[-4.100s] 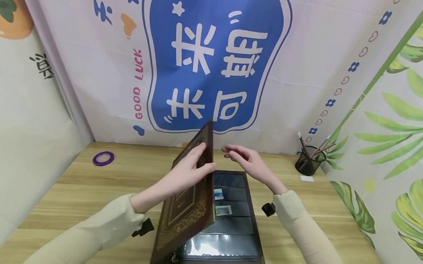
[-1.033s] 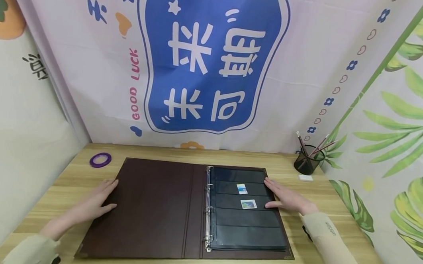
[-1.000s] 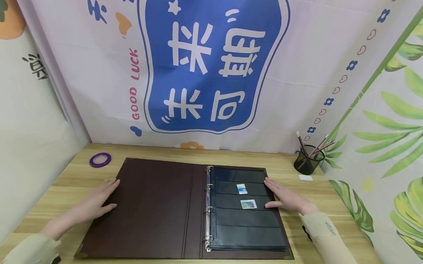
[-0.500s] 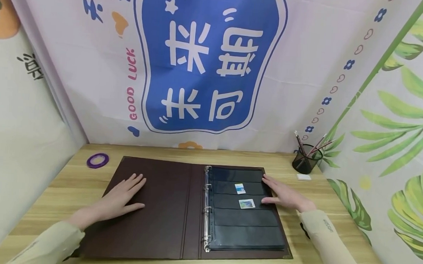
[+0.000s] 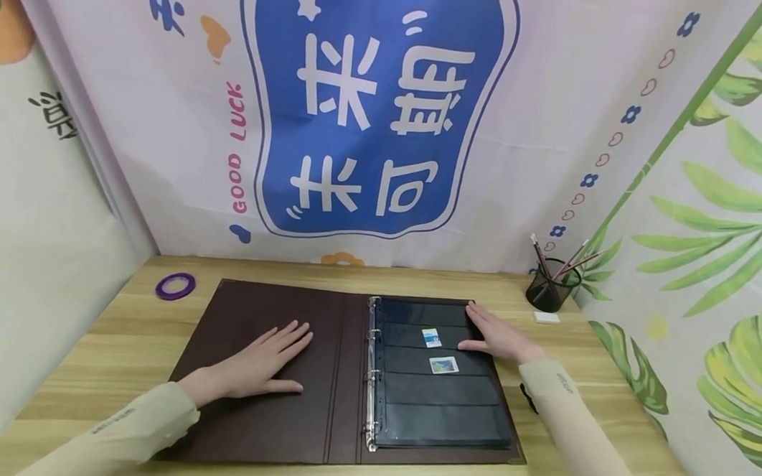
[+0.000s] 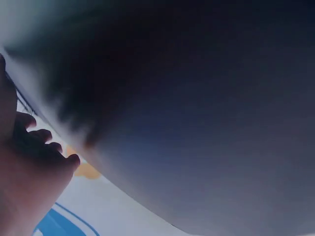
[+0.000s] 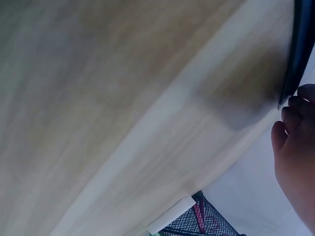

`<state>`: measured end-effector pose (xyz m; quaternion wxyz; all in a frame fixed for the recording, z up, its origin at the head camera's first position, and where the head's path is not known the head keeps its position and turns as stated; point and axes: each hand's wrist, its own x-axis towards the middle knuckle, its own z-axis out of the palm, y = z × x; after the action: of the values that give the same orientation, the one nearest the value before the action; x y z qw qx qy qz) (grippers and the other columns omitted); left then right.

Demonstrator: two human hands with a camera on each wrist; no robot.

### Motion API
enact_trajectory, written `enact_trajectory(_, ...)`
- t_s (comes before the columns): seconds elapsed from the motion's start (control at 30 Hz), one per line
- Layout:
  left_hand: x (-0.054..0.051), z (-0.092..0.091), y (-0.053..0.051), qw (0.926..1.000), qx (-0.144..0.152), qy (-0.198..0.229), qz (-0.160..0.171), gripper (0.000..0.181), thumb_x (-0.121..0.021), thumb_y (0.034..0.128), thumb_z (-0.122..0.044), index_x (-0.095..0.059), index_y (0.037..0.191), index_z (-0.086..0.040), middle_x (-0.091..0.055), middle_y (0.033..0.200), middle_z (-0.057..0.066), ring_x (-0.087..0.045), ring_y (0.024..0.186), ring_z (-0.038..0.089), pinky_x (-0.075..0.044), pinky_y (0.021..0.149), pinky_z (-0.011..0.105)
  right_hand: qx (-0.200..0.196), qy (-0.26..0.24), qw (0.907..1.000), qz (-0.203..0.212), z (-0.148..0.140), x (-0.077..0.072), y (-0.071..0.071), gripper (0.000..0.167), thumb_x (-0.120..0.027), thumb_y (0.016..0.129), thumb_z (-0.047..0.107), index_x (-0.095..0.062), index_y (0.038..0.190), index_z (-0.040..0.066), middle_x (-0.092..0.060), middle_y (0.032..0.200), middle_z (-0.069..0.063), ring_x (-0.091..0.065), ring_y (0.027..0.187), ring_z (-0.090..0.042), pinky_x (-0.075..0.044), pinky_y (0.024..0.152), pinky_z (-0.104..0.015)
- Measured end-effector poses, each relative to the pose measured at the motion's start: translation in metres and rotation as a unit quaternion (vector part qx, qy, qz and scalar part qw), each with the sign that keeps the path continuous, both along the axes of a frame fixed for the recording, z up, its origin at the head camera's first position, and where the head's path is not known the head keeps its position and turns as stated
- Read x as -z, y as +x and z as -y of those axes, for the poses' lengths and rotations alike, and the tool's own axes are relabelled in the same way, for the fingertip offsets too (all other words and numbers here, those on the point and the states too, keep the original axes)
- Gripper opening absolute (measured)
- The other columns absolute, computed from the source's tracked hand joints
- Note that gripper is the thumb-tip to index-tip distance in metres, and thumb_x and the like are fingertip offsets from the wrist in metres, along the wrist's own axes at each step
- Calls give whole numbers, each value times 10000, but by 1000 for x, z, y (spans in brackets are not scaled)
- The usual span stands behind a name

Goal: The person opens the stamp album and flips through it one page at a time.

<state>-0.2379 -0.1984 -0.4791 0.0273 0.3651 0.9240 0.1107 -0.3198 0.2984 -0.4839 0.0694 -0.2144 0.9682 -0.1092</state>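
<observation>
A dark brown ring binder (image 5: 293, 435) lies opened flat on the wooden table, its metal rings (image 5: 372, 374) down the middle. Black pocket pages (image 5: 439, 421) fill its right side. Two stamps sit in the pockets: a blue and white stamp (image 5: 432, 338) and, just below, a green and blue stamp (image 5: 444, 365). My left hand (image 5: 254, 368) rests with fingers spread over the bare inside cover. At the right edge of the pages lies my right hand (image 5: 495, 335), fingers extended, thumb reaching over the page near the stamps. Each wrist view catches its own hand at the frame's edge.
A purple ring-shaped roll (image 5: 175, 286) lies at the table's back left. At the back right stands a black mesh cup (image 5: 551, 289) with several pencils, a small white block (image 5: 546, 318) in front of it. A printed cloth (image 5: 198, 149) hangs behind the table.
The binder's cover, raised in my left hand at first, now lies flat on the left. My left hand has since slid rightward onto the cover. My right hand has shifted slightly up and left.
</observation>
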Motion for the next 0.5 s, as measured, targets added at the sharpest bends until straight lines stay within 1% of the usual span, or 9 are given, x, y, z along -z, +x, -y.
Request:
enact_trajectory(0.1,5,-4,1,9998,82,5,155,881,-539,940,-609,-283,1563,-40,-235,1641,190,-204,1521,418,-228,1184,634,49,-113,9999,56,3,1,-3,987,-632,892,586,-223,1567,-7,-193,1642,-229,-229,1508,-426,-271,1191,-576)
enact_trajectory(0.23,8,-5,1,9996,101,-10,278,882,-510,943,-630,-275,1568,-54,-224,1647,179,-194,1526,411,-222,1184,638,-6,-283,9996,71,3,0,-8,1013,-649,882,580,-194,1574,-3,-163,1649,-228,-204,1516,-427,-251,1200,-578)
enact_trajectory(0.3,10,-6,1,9997,117,-38,231,875,-502,947,-631,-280,1567,-56,-227,1646,179,-200,1525,408,-229,1181,636,-26,-305,9995,128,3,-1,-9,1012,-653,879,575,-192,1576,3,-160,1651,-224,-198,1517,-428,-246,1202,-579)
enact_trajectory(0.5,12,-6,2,9996,189,-192,-11,850,-472,956,-638,-301,1562,-68,-247,1640,178,-235,1516,401,-266,1168,628,59,-375,9980,497,5,-5,-6,992,-652,884,561,-184,1586,40,-140,1660,-200,-164,1526,-424,-230,1201,-596)
